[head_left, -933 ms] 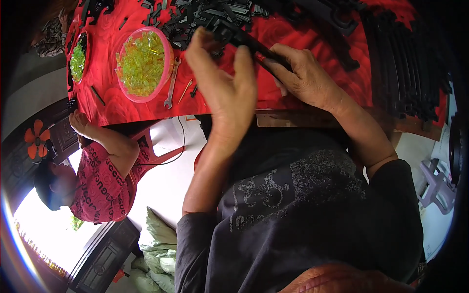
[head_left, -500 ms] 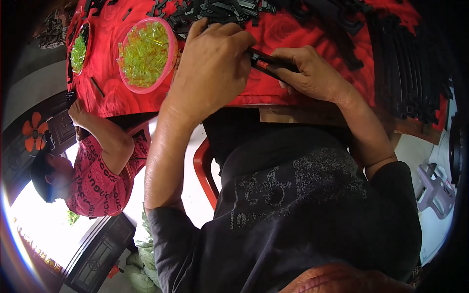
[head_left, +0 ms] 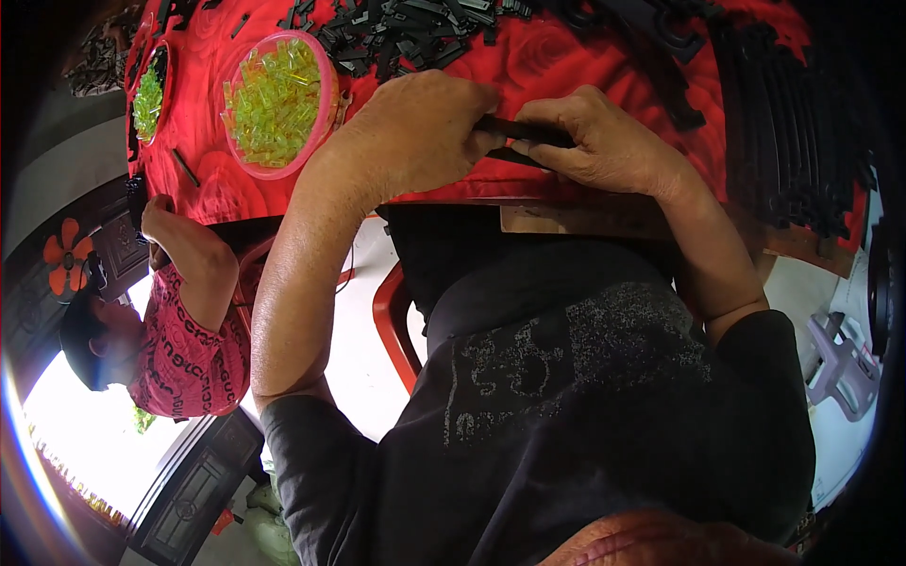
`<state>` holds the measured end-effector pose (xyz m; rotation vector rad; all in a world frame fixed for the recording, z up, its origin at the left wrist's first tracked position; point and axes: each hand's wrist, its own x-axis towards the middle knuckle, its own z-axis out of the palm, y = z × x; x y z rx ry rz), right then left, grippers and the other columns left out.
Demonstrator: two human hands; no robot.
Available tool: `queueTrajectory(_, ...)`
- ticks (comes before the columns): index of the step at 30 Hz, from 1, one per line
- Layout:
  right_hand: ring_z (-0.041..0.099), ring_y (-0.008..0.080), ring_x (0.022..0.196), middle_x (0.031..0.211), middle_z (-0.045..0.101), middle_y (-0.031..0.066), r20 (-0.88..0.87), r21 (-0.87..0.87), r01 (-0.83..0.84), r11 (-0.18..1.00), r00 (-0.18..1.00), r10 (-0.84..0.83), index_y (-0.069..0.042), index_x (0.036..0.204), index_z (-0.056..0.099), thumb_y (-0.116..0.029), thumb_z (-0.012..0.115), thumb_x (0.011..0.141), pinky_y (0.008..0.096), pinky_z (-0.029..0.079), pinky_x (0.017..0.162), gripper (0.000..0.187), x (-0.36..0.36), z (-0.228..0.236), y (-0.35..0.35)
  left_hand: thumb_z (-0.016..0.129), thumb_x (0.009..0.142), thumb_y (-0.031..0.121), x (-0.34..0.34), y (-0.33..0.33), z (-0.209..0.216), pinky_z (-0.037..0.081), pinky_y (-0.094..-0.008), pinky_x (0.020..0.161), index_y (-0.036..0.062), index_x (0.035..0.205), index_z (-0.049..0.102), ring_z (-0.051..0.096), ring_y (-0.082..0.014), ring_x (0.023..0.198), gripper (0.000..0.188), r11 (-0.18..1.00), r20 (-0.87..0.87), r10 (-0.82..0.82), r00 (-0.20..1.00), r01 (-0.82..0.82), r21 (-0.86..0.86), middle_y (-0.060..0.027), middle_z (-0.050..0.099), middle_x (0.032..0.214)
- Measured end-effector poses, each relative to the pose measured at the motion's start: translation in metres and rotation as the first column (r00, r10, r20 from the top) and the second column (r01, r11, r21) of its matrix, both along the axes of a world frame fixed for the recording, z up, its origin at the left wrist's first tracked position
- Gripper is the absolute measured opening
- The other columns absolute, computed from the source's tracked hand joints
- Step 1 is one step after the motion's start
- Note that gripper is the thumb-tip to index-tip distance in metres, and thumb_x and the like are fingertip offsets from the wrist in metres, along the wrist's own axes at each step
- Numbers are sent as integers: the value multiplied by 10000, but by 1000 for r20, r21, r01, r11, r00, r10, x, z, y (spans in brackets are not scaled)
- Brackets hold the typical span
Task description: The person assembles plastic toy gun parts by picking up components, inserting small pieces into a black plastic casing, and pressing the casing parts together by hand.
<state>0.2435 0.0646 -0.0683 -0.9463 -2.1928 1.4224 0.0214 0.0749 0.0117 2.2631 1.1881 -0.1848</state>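
Two bare hands meet over the near edge of a red-clothed table (head_left: 557, 71), with one slender black part (head_left: 528, 132) between them. The right hand (head_left: 604, 141) pinches the part's right end, its thumb along the near side and its fingers curled over the far side. The left hand (head_left: 415, 132) is bent around the left end, knuckles upward; its fingertips are mostly hidden, and whether they pinch, press or merely touch cannot be told. The part lies roughly crosswise before the person's body, its middle exposed between the hands.

The step in hand appears to be close two-handed work at the part's left end, with the right hand serving as the holder. The next move, on this reading, calls for a firm right-hand pinch and for accurate finger placement by the left, since the back of that hand screens the working end.

Beyond the left hand lies a pile of small black pieces (head_left: 406, 33); to its left stands a pink basin (head_left: 330, 94) filled with clear yellow-green pieces (head_left: 274, 104). Long black parts (head_left: 783, 132) lie side by side at the table's right, well apart from the basin.
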Motion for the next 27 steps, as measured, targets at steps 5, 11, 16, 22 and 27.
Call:
queueTrajectory(5, 593, 147, 587, 681, 636, 91, 28, -57, -47, 997, 998, 48, -3, 1031, 716, -196, 698, 977, 302, 501, 599, 201, -1, 10, 6, 697, 932, 196, -4, -3, -4, 508, -514, 758, 17, 1039, 664, 678, -414, 835, 211, 1000, 42, -11, 999, 10, 10, -203, 666, 785)
queueTrajectory(11, 617, 210, 623, 738, 673, 134, 52, -25, -43, 999, 998, 45, -1, 1038, 737, -261, 702, 970, 356, 517, 659, 271, -2, 10, 4, 689, 890, 131, -5, -11, -8, 507, -516, 746, 22, 1014, 662, 668, -420, 818, 168, 998, 51, -13, 999, 10, 63, -205, 653, 765)
queueTrajectory(16, 495, 112, 491, 624, 610, 74, 18, 96, -66, 993, 998, 65, -11, 1064, 735, -117, 727, 938, 290, 425, 501, 165, -3, 5, 4, 676, 869, 96, -4, -16, -7, 511, -518, 752, 25, 1013, 664, 670, -418, 826, 162, 999, 28, 31, 999, -32, 15, -211, 651, 763)
queueTrajectory(22, 665, 181, 686, 798, 707, 137, 57, -127, -115, 985, 991, 123, -1, 1113, 736, -212, 737, 915, 340, 547, 696, 290, 2, -2, 12, 695, 898, 148, -12, -18, -20, 520, -496, 694, 7, 1033, 675, 671, -422, 785, 196, 999, 135, 48, 990, -49, 6, -225, 649, 771)
queueTrajectory(27, 673, 170, 899, 1037, 723, 104, -241, -137, -78, 988, 970, 43, 3, 1350, 622, -183, 761, 867, 278, 554, 813, 536, 23, -3, 20, 668, 958, 140, -24, -23, -25, 450, -396, 567, -13, 1048, 670, 574, -257, 574, 178, 977, 213, 201, 956, -180, -113, -179, 590, 682)
